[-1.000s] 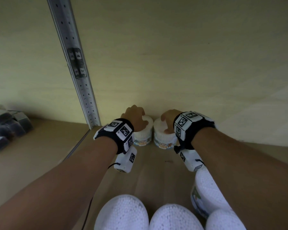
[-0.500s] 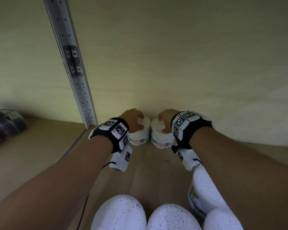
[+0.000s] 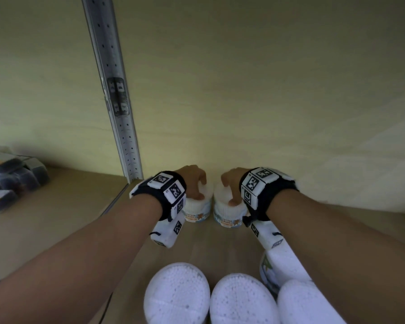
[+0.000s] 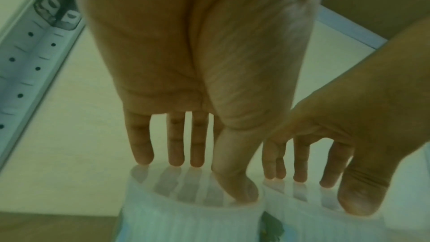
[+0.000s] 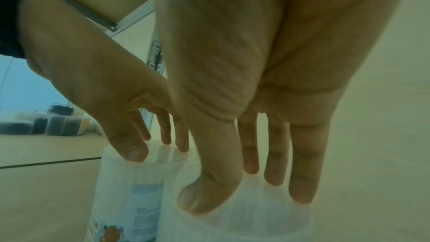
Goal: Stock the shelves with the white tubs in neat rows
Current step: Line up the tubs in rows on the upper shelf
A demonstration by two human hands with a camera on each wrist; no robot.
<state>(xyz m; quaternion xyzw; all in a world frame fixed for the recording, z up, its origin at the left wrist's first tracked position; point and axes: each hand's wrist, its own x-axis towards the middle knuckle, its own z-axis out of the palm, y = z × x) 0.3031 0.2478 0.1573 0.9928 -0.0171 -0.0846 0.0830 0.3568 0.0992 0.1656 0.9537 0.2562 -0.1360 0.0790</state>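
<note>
Two white cotton-bud tubs stand side by side at the back of the wooden shelf [image 3: 56, 230], close to the rear wall. My left hand [image 3: 194, 183] is over the left tub [image 3: 198, 210]; my right hand [image 3: 232, 185] is over the right tub [image 3: 228, 213]. In the left wrist view the left hand [image 4: 204, 179] has nearly straight fingers, their tips and the thumb resting on the glossy lid of the left tub [image 4: 186, 218]. The right wrist view shows the right hand [image 5: 237, 190] lying the same way on the right tub [image 5: 244, 227]. Neither hand wraps a tub's side.
A perforated metal upright [image 3: 117, 101] rises just left of the tubs. Dark packets [image 3: 7, 181] lie on the neighbouring shelf section to the left. Several more white tubs [image 3: 177, 293] stand at the front edge under my forearms. Bare board lies right of the pair.
Both hands have eased back a little on the lids, so more of each lid shows. The two tubs stay side by side at the back.
</note>
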